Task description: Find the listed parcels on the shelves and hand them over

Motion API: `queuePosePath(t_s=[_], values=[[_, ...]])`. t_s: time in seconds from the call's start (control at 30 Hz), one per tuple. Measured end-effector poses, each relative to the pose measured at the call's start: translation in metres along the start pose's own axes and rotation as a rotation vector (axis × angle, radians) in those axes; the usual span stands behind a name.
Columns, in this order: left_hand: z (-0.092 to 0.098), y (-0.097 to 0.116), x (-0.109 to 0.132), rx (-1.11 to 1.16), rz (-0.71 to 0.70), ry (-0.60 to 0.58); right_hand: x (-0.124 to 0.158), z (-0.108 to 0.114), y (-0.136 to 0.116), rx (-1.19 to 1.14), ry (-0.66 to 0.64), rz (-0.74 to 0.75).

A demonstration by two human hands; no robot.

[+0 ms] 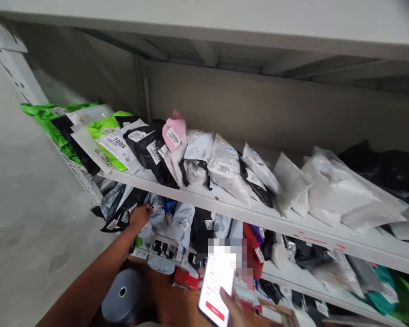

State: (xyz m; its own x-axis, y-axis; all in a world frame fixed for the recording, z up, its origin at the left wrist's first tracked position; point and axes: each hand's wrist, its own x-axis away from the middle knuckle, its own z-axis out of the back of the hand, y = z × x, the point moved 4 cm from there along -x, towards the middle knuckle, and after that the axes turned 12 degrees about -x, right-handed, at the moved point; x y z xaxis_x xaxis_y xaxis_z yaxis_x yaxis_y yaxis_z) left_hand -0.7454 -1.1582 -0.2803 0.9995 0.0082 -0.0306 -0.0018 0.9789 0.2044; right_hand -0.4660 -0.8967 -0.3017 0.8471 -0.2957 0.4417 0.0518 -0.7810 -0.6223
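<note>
My left hand (pixel 140 215) reaches into the lower shelf and rests on a grey parcel bag (pixel 156 219) beside a black bag (pixel 122 213). Its fingers are mostly hidden among the bags. My right hand (pixel 232 309) is at the bottom edge, wrapped around a smartphone (pixel 217 289) with a lit white and red screen. The phone is held upright in front of the lower shelf's packages.
The white upper shelf (pixel 259 217) carries a row of leaning mailer bags, among them a green bag (pixel 54 118), a pink one (pixel 174 131) and white ones (pixel 341 193), several with number labels. A grey roll (pixel 122 295) sits below. A pale wall stands at left.
</note>
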Motion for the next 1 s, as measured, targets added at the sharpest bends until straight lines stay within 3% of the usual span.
queuePosePath(t_s=[0.1, 0.17, 0.33, 0.5, 0.6, 0.7, 0.87, 1.0], values=[[0.003, 0.003, 0.004, -0.024, -0.077, 0.013, -0.023, -0.061, 0.032, 0.066, -0.126, 0.013], [0.011, 0.018, 0.004, -0.036, -0.132, 0.063, -0.044, -0.094, 0.054, 0.069, -0.155, 0.023], [0.019, 0.072, -0.013, -0.028, -0.365, 0.099, -0.1, -0.143, 0.106, 0.015, -0.101, 0.14], [0.014, 0.075, -0.024, -0.019, -0.382, 0.016, -0.126, -0.144, 0.116, -0.058, -0.014, 0.279], [0.013, 0.071, -0.029, 0.01, -0.322, -0.016, -0.126, -0.138, 0.11, -0.089, -0.012, 0.268], [0.008, 0.083, -0.037, 0.094, -0.274, -0.051, -0.123, -0.138, 0.106, -0.121, -0.013, 0.238], [-0.003, 0.108, -0.041, 0.395, -0.321, -0.135, -0.12, -0.137, 0.1, -0.166, 0.002, 0.204], [0.001, 0.1, -0.035, 0.717, -0.33, -0.153, -0.118, -0.131, 0.088, -0.212, 0.005, 0.204]])
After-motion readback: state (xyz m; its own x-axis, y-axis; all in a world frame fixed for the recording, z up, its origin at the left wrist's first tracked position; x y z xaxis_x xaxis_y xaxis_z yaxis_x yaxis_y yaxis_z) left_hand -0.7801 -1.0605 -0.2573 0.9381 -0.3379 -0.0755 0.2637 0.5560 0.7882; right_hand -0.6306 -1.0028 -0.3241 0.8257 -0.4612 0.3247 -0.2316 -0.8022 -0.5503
